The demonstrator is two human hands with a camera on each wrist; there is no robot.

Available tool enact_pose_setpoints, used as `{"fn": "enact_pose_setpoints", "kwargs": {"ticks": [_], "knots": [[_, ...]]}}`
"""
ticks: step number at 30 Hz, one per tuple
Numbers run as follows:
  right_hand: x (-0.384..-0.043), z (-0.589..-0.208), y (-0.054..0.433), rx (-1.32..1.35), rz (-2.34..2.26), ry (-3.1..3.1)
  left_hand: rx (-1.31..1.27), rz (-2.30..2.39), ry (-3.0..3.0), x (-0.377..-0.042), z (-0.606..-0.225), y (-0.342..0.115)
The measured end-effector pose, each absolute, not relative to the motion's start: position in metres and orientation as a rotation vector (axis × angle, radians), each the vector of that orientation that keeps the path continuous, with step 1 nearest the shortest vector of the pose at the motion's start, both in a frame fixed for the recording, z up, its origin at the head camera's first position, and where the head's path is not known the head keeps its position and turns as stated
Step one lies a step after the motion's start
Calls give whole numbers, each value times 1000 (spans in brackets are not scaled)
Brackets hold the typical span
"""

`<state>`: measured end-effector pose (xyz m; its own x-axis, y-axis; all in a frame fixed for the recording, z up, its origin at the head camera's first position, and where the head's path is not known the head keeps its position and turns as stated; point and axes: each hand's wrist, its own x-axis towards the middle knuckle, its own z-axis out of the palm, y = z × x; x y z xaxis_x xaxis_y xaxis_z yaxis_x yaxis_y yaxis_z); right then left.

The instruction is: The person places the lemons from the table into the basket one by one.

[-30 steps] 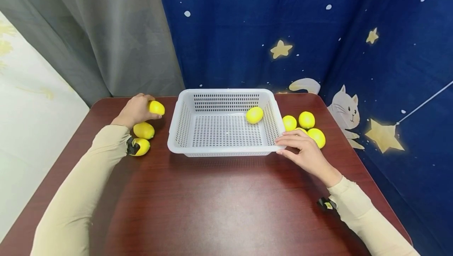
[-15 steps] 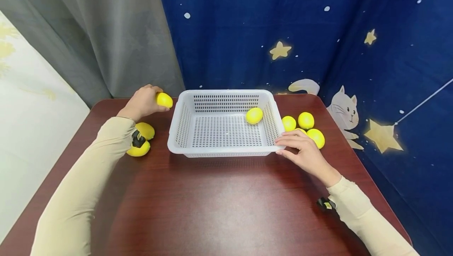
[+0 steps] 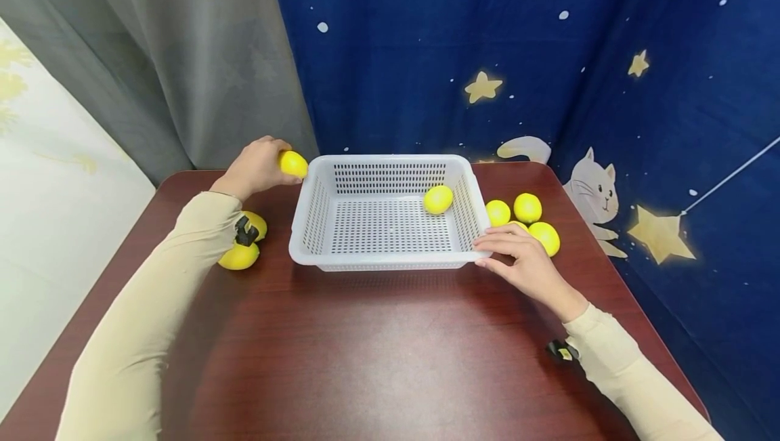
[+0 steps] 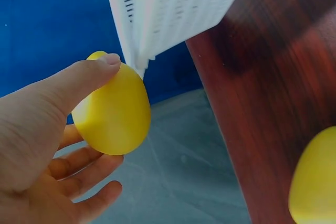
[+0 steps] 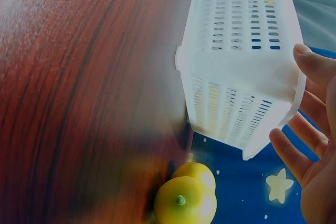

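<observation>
My left hand (image 3: 254,167) grips a yellow lemon (image 3: 294,164) beside the back left corner of a white perforated plastic basket (image 3: 390,259). In the left wrist view the thumb lies over the top of the held lemon (image 4: 113,116), with fingers beneath it. One lemon (image 3: 438,199) lies inside the basket toward its right wall. At the front right corner, my right hand (image 3: 529,261) holds the basket rim, its fingers over the edge and thumb at the outer side. The right wrist view shows the thumb at the rim (image 5: 302,85).
Two lemons (image 3: 239,257) lie on the table under the left wrist, partly hidden by it. Several more lemons (image 3: 528,208) sit right of the basket, one mostly behind the right hand. The dark red table (image 3: 390,346) backs onto a blue star curtain (image 3: 396,55) and a grey curtain (image 3: 225,55).
My left hand has lifted its lemon away from the two others and carried it right and back, up to the basket's corner. The right hand and basket have stayed in place.
</observation>
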<state>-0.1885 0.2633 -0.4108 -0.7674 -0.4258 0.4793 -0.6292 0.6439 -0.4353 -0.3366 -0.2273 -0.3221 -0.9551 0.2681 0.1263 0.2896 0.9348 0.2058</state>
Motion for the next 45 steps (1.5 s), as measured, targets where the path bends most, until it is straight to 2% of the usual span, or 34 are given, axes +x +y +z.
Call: {"fn": "enact_pose_setpoints", "kwargs": {"ticks": [30, 45], "knots": [[-188, -412, 265, 852, 861, -2512, -550, -342, -3013, -353, -302, -158], [-188, -413, 266, 844, 863, -2524, -637, -337, -3023, -357, -310, -128]]}}
